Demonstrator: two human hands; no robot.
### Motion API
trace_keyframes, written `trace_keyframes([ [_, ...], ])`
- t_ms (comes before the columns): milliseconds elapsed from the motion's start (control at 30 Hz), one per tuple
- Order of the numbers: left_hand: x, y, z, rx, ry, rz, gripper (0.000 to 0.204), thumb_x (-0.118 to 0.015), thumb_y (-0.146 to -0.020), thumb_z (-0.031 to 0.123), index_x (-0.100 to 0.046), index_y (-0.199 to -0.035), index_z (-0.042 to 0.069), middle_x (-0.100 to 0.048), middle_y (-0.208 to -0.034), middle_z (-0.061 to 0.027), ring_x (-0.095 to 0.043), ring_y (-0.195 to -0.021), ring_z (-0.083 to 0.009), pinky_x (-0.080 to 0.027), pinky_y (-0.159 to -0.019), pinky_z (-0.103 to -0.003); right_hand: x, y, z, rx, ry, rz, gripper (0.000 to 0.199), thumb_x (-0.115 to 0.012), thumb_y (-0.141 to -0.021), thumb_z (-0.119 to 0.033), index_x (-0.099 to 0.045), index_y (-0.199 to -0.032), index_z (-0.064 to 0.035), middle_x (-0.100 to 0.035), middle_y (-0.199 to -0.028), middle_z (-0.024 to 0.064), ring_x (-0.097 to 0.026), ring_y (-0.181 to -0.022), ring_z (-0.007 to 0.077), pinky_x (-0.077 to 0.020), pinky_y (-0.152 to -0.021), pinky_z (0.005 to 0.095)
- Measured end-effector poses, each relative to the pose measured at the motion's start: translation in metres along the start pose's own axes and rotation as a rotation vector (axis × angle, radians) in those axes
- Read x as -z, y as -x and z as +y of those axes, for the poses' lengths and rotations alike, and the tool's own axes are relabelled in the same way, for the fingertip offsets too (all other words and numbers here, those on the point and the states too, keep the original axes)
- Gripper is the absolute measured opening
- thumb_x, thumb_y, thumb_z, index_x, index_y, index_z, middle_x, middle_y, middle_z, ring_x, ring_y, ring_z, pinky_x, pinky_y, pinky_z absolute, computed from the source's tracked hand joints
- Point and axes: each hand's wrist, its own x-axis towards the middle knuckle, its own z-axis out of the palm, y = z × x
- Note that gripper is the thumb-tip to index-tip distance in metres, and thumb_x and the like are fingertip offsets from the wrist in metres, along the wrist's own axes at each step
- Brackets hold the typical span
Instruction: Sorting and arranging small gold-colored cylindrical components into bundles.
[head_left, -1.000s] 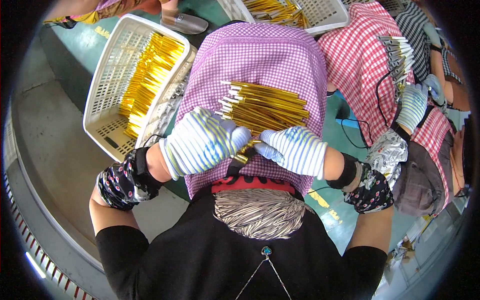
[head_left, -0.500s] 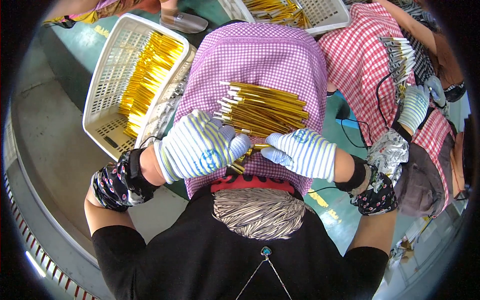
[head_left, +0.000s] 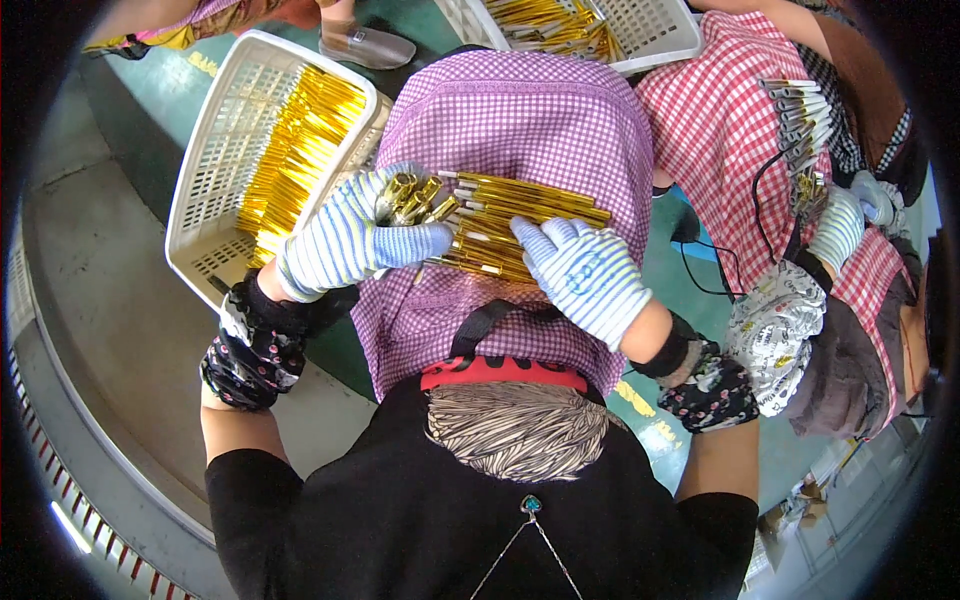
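Observation:
Across the purple checked apron (head_left: pixel 510 110) on my lap lies a flat pile of slim gold rods (head_left: pixel 560 200) with whitish tips at their left ends. My left hand (head_left: pixel 345 240), in a blue-and-yellow striped knit glove, is closed around a small bunch of gold rods (head_left: pixel 412 198). Their ends stick out above the thumb, beside the left side of the pile. On the lower right part of the pile rests my right hand (head_left: pixel 590 278), gloved the same way. Its fingers are stretched out and slightly apart, the tips touching the rods; the thumb is hidden.
Left of my lap stands a white plastic basket (head_left: pixel 205 170) with many gold rods. Another white basket (head_left: pixel 655 35) is at the top. On the right sits a co-worker in a red checked apron (head_left: pixel 700 130), a bunch of grey-white sticks (head_left: pixel 800 115) on it. A black cord hangs there.
My left hand has moved up and turned, so the bunch in it now shows. My right hand has come away from the left hand's bunch and up onto the pile.

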Motion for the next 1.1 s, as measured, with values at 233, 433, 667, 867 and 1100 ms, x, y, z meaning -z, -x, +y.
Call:
trace_keyframes([
  [233, -0.025, 0.002, 0.020, 0.054, 0.230, 0.129, 0.034, -0.072, -0.086, 0.023, -0.062, -0.112, 0.002, -0.066, -0.088, -0.0013, -0.058, -0.066, -0.0061, -0.044, -0.054, -0.019, 0.018, -0.013, -0.011, 0.009, -0.317, 0.298, 0.040, -0.068, -0.084, -0.023, -0.062, -0.118, -0.0037, -0.061, -0.111, 0.0141, -0.060, -0.098, 0.0303, -0.0490, -0.088, 0.0410],
  [433, -0.050, -0.014, 0.015, -0.284, 0.313, 0.236, 0.032, -0.070, -0.089, 0.019, -0.061, -0.115, 0.002, -0.062, -0.115, -0.0057, -0.051, -0.119, -0.0181, -0.035, -0.108, -0.036, 0.026, -0.045, -0.029, -0.125, -1.296, 0.294, 0.057, -0.068, -0.087, -0.015, -0.043, -0.137, -0.0010, -0.051, -0.133, 0.0148, -0.052, -0.124, 0.0265, -0.0380, -0.109, 0.0364],
  [667, -0.067, -0.007, 0.011, -0.226, 0.156, 0.385, 0.040, -0.068, -0.078, 0.014, -0.058, -0.116, 0.007, -0.041, -0.140, -0.0132, -0.035, -0.136, -0.0276, -0.030, -0.111, -0.042, 0.013, -0.069, -0.040, 0.025, -1.444, 0.338, 0.045, -0.062, -0.087, -0.004, -0.049, -0.130, -0.0031, -0.062, -0.110, 0.0059, -0.060, -0.099, 0.0188, -0.0478, -0.094, 0.0319],
  [867, -0.077, -0.016, 0.032, -0.445, 0.044, 0.318, 0.055, -0.076, -0.077, 0.032, -0.054, -0.120, 0.005, -0.033, -0.148, -0.0158, -0.054, -0.106, -0.0239, -0.043, -0.098, -0.036, 0.015, -0.048, -0.024, -0.068, -1.114, 0.389, 0.059, -0.080, -0.071, -0.037, -0.060, -0.120, -0.0114, -0.069, -0.101, 0.0155, -0.066, -0.094, 0.0352, -0.0517, -0.084, 0.0372],
  [1100, -0.078, -0.018, 0.027, -0.647, -0.027, 0.288, 0.075, -0.064, -0.086, 0.027, -0.029, -0.149, 0.004, -0.022, -0.157, -0.0176, -0.022, -0.146, -0.0316, -0.017, -0.118, -0.043, 0.046, -0.018, 0.006, -0.163, -1.004, 0.549, 0.042, -0.072, -0.080, -0.023, -0.059, -0.116, -0.0048, -0.068, -0.099, 0.0125, -0.067, -0.089, 0.0296, -0.0536, -0.080, 0.0401],
])
